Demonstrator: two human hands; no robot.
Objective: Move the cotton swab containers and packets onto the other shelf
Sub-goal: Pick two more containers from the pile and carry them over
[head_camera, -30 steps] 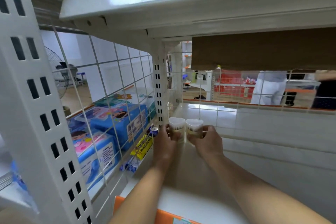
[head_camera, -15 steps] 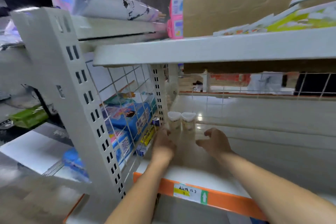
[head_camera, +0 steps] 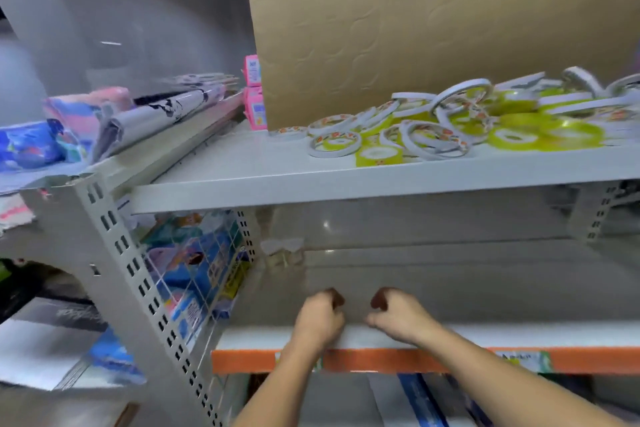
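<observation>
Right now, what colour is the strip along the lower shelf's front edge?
Orange strip, clearest in the head view.

**No legible writing on the shelves**

Nothing could be read. A label [head_camera: 523, 359] stood on the orange shelf edge [head_camera: 398, 360], its print smeared to a blur. The pink boxes [head_camera: 254, 94] carried blue panels with unreadable marks. The blue packets [head_camera: 194, 274] behind the wire grid showed pictures and printed panels, none legible.
</observation>
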